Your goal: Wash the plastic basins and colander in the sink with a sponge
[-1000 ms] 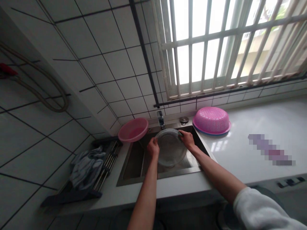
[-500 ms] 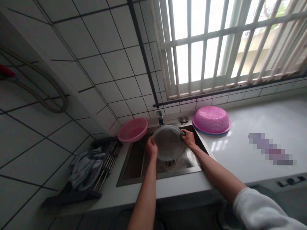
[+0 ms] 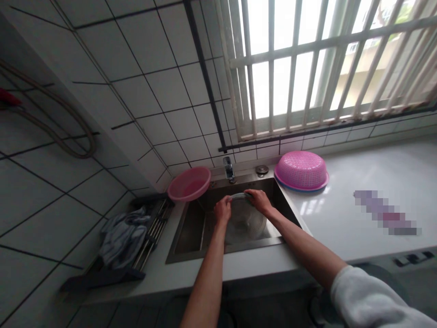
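A clear glass bowl [image 3: 247, 221] is tipped on edge inside the steel sink [image 3: 191, 228], its mouth facing me. My left hand [image 3: 223, 210] is closed on the bowl's left rim. My right hand [image 3: 258, 201] is closed over the top rim, and something small and green shows under its fingers. The tap [image 3: 228, 169] stands just behind the bowl.
A pink plastic basin [image 3: 190, 184] rests on the sink's back left corner. A pink perforated basket [image 3: 301, 171] lies upside down on the white counter [image 3: 358, 182] to the right. A blue-grey cloth [image 3: 121, 237] lies on a dark dish rack [image 3: 102, 278] at the left.
The bowl has dropped lower into the sink and turned more upright. My right hand has slid from the bowl's right rim to its top rim, and both hands have come closer together.
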Motion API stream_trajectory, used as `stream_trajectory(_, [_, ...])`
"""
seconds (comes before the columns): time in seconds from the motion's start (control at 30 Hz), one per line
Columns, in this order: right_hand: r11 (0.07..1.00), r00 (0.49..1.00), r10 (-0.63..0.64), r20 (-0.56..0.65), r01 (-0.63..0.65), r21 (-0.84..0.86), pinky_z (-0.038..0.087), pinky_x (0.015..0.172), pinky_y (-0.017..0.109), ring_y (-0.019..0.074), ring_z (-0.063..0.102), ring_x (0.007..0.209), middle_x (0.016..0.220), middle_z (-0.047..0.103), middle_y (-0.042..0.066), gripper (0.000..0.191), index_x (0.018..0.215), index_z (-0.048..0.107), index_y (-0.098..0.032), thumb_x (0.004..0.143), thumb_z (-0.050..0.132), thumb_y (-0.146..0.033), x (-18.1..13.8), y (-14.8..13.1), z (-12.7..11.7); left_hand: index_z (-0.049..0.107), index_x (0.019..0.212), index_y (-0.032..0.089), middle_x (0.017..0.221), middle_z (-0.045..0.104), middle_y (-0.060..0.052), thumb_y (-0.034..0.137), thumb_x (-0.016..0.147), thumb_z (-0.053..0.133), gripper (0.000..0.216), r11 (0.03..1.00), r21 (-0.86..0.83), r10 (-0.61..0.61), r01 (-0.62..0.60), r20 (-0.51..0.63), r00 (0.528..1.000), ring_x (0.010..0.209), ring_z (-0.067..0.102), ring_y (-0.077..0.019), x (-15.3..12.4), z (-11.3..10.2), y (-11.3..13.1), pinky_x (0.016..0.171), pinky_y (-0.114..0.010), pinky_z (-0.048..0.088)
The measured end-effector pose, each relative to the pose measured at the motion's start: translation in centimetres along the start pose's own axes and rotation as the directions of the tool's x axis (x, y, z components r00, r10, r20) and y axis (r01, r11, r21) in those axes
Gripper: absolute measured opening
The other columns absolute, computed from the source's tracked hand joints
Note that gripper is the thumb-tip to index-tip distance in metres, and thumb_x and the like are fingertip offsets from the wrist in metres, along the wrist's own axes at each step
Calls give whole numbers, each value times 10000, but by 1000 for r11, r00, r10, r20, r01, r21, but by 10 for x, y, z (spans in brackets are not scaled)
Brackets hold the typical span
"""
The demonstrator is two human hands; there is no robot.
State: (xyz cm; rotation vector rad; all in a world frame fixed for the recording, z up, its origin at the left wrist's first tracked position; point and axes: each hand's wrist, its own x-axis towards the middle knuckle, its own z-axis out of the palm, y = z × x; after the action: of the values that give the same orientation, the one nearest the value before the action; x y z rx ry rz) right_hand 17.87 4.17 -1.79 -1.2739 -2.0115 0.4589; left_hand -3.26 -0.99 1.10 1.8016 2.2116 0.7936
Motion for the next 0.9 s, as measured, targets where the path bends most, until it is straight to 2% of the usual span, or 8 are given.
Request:
stream_trajectory(0.13, [984,983,177,-44,-178,-6,557,949,289,244,766,1053,1121,811,31,335,1250,763,-305,927,700,-237,2,22,-11,737,1247,268,1202,777,-119,384,1030,540,315,986,-57,-164,157,-143,976,1096,722,-279,2,-11,-8,869,-314,501])
stream_trajectory(0.23, [975,975,214,-63,-217,-40,557,972,313,260,768,1054,1127,809,50,334,1263,761,-292,935,710,-271,1,22,-12,738,1239,264,1167,786,-110,365,1027,547,303,989,-56,-140,134,-128,982,1072,725,-269,2,-8,-6,856,-301,494])
stream_trajectory(0.37, [998,999,54,-7,-54,-42,538,1041,307,238,742,1142,1239,776,24,353,1260,763,-309,934,679,-202,-3,-2,0,756,1180,332,1154,797,-42,315,1022,561,252,997,-19,79,-79,24,997,1075,726,-234,-2,7,6,867,-282,483])
stream_trajectory(0.47, [999,998,-52,47,52,-9,528,1069,300,213,721,1191,1294,752,-11,444,1280,748,-338,905,651,-121,-3,-12,6,763,1160,355,1153,798,-27,311,1011,583,238,993,-3,114,-114,79,990,1087,723,-227,-3,11,7,881,-283,482])
stream_trajectory(0.6, [995,994,97,-57,-96,22,549,1014,301,227,749,1122,1210,787,6,413,1285,744,-335,913,674,-170,1,7,-5,752,1213,276,1168,790,-94,369,1017,575,279,994,-77,-83,74,-119,989,1083,721,-261,3,0,-7,859,-296,495])
stream_trajectory(0.73, [970,964,243,-107,-243,14,569,929,304,258,776,1022,1105,813,56,336,1264,761,-293,931,712,-283,2,27,-14,734,1244,198,1185,775,-155,383,1028,553,337,979,-150,-169,136,-234,957,1072,723,-281,8,-4,-16,844,-302,495])
stream_trajectory(0.8, [971,961,239,-140,-240,8,569,933,317,267,775,1030,1130,807,68,337,1282,754,-283,951,694,-301,1,24,-12,744,1222,218,1153,783,-143,401,1032,546,330,985,-127,-141,116,-209,968,1036,731,-275,7,0,-14,829,-301,492])
stream_trajectory(0.9, [989,983,151,-105,-151,6,565,967,325,267,768,1060,1170,797,55,322,1269,764,-290,956,690,-295,-2,8,-3,759,1168,283,1113,799,-83,388,1030,557,266,998,-69,-21,16,-74,997,997,738,-245,3,10,-5,822,-286,485])
